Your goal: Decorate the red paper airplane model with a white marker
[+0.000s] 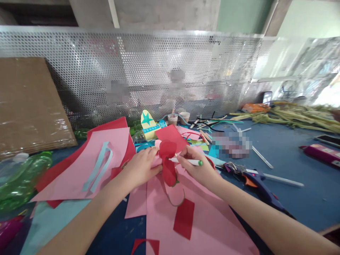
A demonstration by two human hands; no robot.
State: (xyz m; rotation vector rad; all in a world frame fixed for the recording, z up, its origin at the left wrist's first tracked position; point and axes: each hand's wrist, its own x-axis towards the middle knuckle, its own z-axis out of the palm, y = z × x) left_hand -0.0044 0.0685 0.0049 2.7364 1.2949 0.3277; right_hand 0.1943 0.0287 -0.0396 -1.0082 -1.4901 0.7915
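Observation:
Before me is a red cut-out (168,171) with rounded ends, apparently paper, raised above pink sheets. My left hand (145,164) grips its left side, thumb below and fingers above. In my right hand (196,164) is a white marker (187,161) with a green end, pinched between the fingers. The marker's other end points left and meets the red cut-out or comes very near it. Under both hands lies a large pink sheet (212,226), with a red scrap (184,218) on it. A thin curved line or strand (176,204) shows below the cut-out.
A blue hot glue gun (261,187) lies at the right, near clear sticks and a purple package (322,154). Green bottles (26,177) and stacked coloured sheets (79,170) are at the left. Behind stand a star-decorated yellow piece (147,122), paper cups (184,117) and a perforated metal screen (148,71).

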